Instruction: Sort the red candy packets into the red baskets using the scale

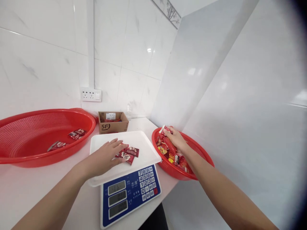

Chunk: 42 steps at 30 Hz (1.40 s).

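My left hand (107,158) lies over the white tray (146,143) of a digital scale (130,195), fingers stretched out beside and partly over several small dark-red snack packets (126,157). Whether its fingertips touch them I cannot tell. At the right, my right hand (177,139) is closed on a red-and-white snack packet (165,129), above a red plastic basket (202,152). Mixed red and yellow wrapped snacks (171,156) fill much of that basket, partly hidden by my right hand and forearm.
A large red mesh basket (31,123) at the left holds a few dark-red packets (58,145). Behind the scale stands an open cardboard box (114,127) with red packets inside. Tiled wall (110,73) with a socket plate (91,95) rises behind; a smooth grey panel (230,95) borders the right.
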{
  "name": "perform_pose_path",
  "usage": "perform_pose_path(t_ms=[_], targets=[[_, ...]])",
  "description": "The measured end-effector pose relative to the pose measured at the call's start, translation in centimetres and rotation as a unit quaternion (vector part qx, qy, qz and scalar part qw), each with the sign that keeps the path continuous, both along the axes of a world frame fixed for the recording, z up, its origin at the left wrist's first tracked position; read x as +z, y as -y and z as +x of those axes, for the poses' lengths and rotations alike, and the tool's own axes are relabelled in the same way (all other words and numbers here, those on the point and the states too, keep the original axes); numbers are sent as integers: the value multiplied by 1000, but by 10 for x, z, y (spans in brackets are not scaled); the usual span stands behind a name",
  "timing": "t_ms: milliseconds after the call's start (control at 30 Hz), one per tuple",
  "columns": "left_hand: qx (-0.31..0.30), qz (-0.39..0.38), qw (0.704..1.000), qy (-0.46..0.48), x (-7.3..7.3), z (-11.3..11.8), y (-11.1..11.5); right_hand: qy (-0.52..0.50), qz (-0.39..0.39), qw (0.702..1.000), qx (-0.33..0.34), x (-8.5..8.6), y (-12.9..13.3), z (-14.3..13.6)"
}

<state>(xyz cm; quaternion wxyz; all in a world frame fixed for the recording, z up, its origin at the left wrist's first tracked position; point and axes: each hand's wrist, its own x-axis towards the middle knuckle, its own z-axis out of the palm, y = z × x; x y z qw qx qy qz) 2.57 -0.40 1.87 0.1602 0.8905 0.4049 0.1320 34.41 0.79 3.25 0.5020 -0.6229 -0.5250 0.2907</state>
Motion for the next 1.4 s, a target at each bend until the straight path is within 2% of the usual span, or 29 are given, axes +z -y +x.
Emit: perform_pose_path(t_ms=[167, 300, 400, 533, 633, 733, 867, 967, 1100, 1300, 1400], targets=[[34, -22, 988, 151, 9, 3, 5, 51, -24, 990, 128, 16, 12, -59], [26, -81, 961, 262, 14, 5, 9, 134, -30, 962, 237, 26, 19, -99], [18, -111, 935, 335, 12, 7, 8, 139, -16, 944, 300, 30, 18, -118], [44, -107, 908, 402, 8, 7, 3, 121, 4, 935, 333, 29, 8, -127], [74, -72, 929, 354, 5, 8, 0, 170, 24, 938, 302, 25, -5, -121], [90, -10, 967, 239, 1, 8, -2, 236, 16, 944, 228, 14, -22, -109], [-1, 9, 994, 110, -4, 8, -3, 280, -22, 934, 220, -5, -42, -93], [-57, 4, 997, 52, -6, 8, -3, 316, -45, 911, 260, -16, -50, -90], [-74, 3, 997, 24, -6, 4, -5, 371, -46, 881, 291, -21, -53, -93], [-54, 5, 998, 12, -6, -1, -8, 425, -25, 868, 255, -18, -49, -95], [-29, 10, 1000, 0, -8, -2, -10, 444, -35, 871, 207, -19, -48, -95]])
